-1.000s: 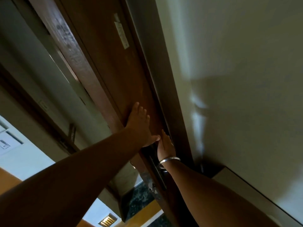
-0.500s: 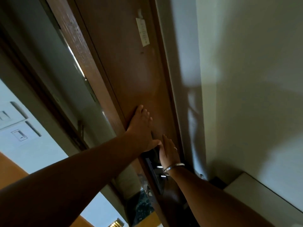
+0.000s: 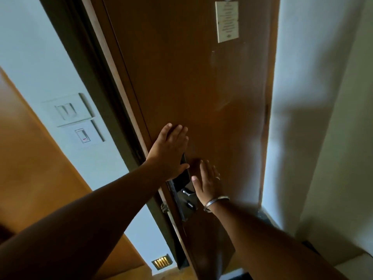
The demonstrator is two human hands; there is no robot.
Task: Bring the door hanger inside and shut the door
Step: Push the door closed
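The brown wooden door (image 3: 201, 87) fills the middle of the view, its latch edge close to the dark frame (image 3: 96, 81). My left hand (image 3: 169, 150) lies flat on the door near that edge, just above the black lock plate (image 3: 184, 196). My right hand (image 3: 207, 181), with a ring and a metal bangle at the wrist, presses flat on the door just right of the lock plate. Neither hand holds anything. A pale printed card (image 3: 227, 21) hangs high on the door's inner face.
White switch plates (image 3: 74, 118) sit on the pale wall left of the frame, beside an orange wooden panel (image 3: 30, 158). A small lit floor-level lamp (image 3: 162, 262) glows low down. A pale wall (image 3: 312, 98) stands close on the right.
The door has swung toward its frame and the gap on the left has narrowed to a sliver. Both hands stay flat on the door, following it.
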